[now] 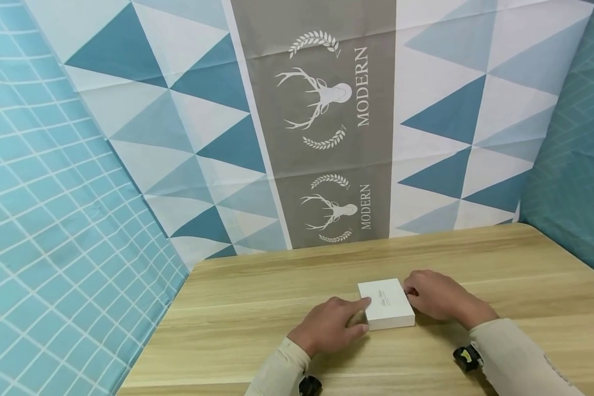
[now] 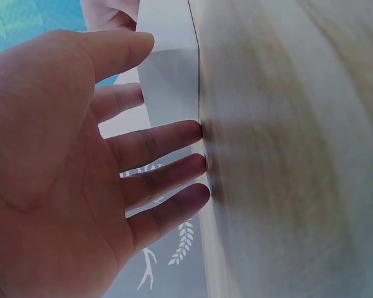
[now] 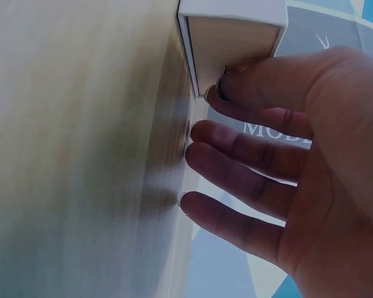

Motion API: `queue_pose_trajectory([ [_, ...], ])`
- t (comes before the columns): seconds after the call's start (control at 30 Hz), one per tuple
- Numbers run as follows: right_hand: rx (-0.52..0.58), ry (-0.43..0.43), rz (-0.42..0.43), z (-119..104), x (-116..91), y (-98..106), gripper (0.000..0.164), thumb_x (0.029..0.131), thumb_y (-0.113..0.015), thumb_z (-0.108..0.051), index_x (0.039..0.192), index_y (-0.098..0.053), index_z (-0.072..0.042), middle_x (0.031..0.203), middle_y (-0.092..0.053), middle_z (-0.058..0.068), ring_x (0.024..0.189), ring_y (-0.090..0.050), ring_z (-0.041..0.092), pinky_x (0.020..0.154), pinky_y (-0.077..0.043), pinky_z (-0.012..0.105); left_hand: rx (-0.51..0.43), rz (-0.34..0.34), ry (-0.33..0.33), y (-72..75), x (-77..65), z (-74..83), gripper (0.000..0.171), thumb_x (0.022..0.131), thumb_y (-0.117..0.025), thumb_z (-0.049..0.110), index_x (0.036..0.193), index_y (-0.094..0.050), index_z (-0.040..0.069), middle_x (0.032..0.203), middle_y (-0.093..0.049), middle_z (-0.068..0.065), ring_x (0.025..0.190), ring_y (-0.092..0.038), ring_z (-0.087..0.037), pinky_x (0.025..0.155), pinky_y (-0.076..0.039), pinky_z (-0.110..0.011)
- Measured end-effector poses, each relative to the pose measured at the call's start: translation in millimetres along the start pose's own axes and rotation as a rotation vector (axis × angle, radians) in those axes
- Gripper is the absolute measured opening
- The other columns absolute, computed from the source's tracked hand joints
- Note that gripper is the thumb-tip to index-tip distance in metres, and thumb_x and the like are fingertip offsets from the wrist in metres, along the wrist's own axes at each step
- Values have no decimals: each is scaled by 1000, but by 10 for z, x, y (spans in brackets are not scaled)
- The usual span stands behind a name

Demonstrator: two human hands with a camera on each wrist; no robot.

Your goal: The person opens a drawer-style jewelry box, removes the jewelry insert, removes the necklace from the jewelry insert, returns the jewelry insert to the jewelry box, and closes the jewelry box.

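Note:
A small, flat white box (image 1: pixel 387 304) with fine lettering on its lid lies on the wooden table. At its left end my left hand (image 1: pixel 329 324) holds it, index fingertip on the top edge and thumb at the front corner. In the left wrist view the other fingers (image 2: pixel 168 177) reach down to the tabletop. My right hand (image 1: pixel 438 297) is at the right end, thumb and index finger pinched together against it. The right wrist view shows this beige end face (image 3: pixel 230 49) set inside white walls; what the fingertips pinch there is hidden.
The light wooden table (image 1: pixel 257 297) reaches back to a hanging cloth (image 1: pixel 334 137) with triangles and deer heads. A tile-patterned blue cloth (image 1: pixel 54 220) hangs on the left, and a teal one (image 1: pixel 574 165) on the right. Both wrists wear small black cameras.

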State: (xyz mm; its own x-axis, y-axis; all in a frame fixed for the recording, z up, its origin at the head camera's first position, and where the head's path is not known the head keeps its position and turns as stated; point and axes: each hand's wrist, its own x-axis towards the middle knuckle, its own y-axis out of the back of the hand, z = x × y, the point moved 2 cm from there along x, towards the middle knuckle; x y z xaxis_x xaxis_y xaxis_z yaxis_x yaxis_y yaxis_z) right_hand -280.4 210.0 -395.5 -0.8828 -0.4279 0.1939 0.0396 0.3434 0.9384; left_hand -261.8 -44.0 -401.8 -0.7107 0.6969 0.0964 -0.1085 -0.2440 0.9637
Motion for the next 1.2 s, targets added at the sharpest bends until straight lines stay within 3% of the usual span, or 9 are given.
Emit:
queue_pose_trajectory([
  [0.83,22,-39,-20,63,-8,-34,30,94,-59,-7,68,-53,-21,70,-46,-7,62,-42,11,57,-36,30,18,1,14,-31,-38,2,54,102,-55,43,153,-45,26,136,-62,4,123,-57,-14,101,-47,-35],
  [1.2,44,-56,-34,105,-20,26,25,92,-57,-5,71,-57,-18,76,-52,-5,65,-44,13,57,-39,32,30,-12,26,-15,15,17,54,102,-53,45,154,-43,29,137,-61,5,125,-56,-16,103,-45,-36],
])
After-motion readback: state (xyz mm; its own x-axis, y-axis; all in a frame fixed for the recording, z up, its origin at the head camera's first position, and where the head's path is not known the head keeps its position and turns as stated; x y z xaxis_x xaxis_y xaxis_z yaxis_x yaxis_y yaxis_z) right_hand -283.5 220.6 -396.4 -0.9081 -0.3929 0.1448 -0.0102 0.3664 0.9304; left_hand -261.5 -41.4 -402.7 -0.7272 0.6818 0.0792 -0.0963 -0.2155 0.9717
